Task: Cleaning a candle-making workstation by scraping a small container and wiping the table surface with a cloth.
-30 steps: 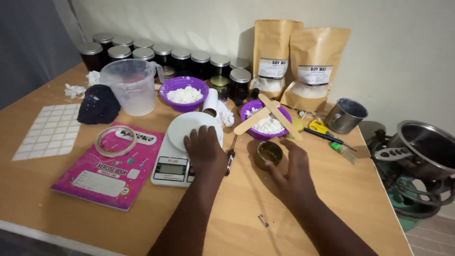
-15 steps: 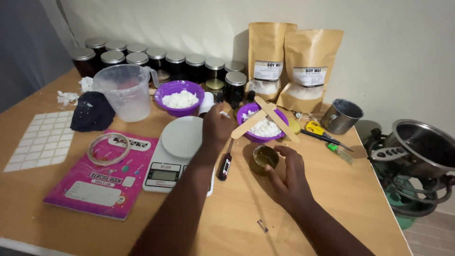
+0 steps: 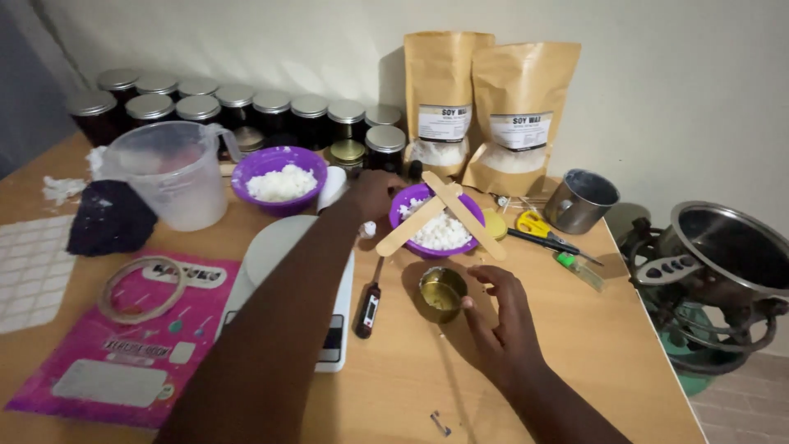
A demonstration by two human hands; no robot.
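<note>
Right hand [image 3: 497,316], lower centre of frame: fingers spread loosely, fingertips touching the rim of a small gold tin [image 3: 441,291] on the wooden table [image 3: 575,345]. Left hand [image 3: 374,193] reaches to mid-frame, curled by the purple bowl [image 3: 436,222] of white flakes with two wooden sticks [image 3: 444,214] across it; can't tell if it grips anything. Digital scale [image 3: 288,279] under the left forearm.
</note>
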